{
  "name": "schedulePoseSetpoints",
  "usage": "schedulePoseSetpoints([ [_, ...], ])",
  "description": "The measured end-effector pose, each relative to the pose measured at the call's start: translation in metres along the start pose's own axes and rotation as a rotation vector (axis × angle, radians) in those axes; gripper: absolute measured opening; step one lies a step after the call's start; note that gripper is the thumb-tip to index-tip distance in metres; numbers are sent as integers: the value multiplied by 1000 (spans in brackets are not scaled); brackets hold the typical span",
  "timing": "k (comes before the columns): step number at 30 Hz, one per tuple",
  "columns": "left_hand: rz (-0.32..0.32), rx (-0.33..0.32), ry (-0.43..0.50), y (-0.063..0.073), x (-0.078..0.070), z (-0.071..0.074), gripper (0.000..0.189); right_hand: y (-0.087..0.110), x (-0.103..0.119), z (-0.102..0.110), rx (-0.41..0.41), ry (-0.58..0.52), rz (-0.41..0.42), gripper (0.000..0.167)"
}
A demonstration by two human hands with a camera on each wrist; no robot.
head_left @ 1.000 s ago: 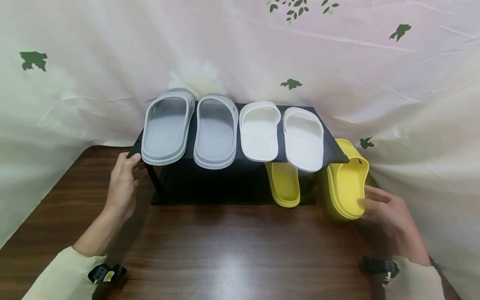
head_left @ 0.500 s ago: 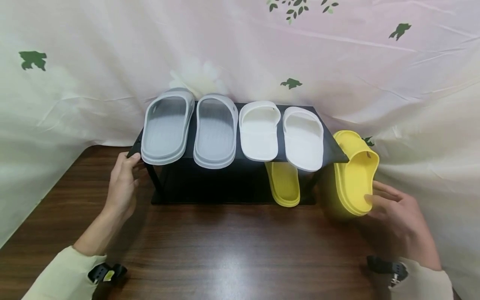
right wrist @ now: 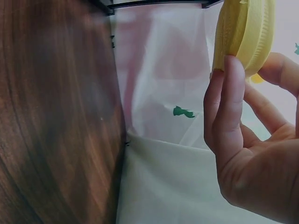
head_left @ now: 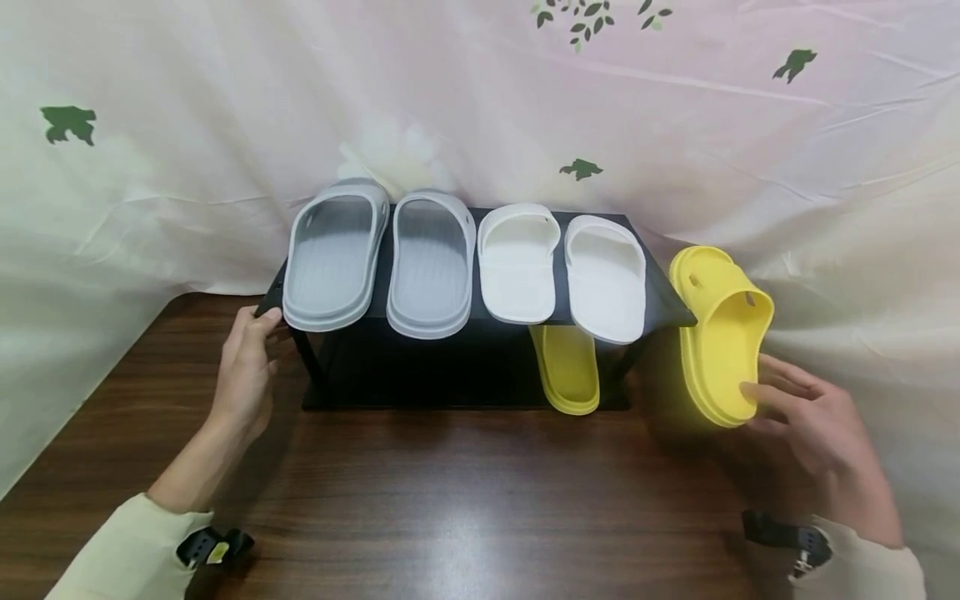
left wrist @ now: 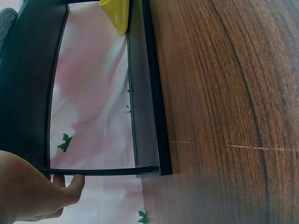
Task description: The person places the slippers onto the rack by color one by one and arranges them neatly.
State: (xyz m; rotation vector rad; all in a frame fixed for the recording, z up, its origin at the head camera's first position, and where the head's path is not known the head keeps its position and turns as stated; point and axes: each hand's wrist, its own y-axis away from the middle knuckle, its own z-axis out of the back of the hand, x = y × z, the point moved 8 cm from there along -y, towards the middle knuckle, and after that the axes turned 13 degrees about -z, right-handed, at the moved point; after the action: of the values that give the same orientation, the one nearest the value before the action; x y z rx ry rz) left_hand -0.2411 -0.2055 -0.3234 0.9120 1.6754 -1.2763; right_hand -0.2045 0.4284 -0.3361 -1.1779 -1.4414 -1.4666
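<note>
My right hand [head_left: 821, 429] pinches the heel end of a yellow clog [head_left: 723, 354] beyond the right end of a black two-tier shoe rack [head_left: 664, 298]. The right wrist view shows that clog [right wrist: 250, 37] raised off the tabletop, fingertips and thumb at its sole and rim. At the rack's front left corner, my left hand [head_left: 243, 367] grips the upper shelf's edge. Up top stand two grey clogs [head_left: 330, 258] [head_left: 431, 271] and two white clogs [head_left: 519, 279] [head_left: 607, 287], heels toward me. Another yellow clog [head_left: 572, 375] sits on the lower shelf, its toe hidden under the upper one.
A dark wood-grain table [head_left: 450, 500] carries the rack and extends in front of it. Pale fabric [head_left: 480, 100] with green bird prints hangs behind and along both sides, close to the right hand.
The right hand has moved the yellow clog to the right and farther up in the head view, away from the rack's end. The left hand keeps its place at the rack's corner.
</note>
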Motion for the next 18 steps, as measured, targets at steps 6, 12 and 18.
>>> schedulePoseSetpoints([
  [6, 9, -7, 0, 0, 1, 1, 18, 4, 7, -1, 40, -79, 31, 43],
  [12, 19, -30, 18, 1, 2, 1, 19, 7, 13, -5, 107, -129, 88, 46],
  [18, 21, -49, 38, 1, 1, 2, 18, 10, 18, -7, 129, -158, 129, 47],
])
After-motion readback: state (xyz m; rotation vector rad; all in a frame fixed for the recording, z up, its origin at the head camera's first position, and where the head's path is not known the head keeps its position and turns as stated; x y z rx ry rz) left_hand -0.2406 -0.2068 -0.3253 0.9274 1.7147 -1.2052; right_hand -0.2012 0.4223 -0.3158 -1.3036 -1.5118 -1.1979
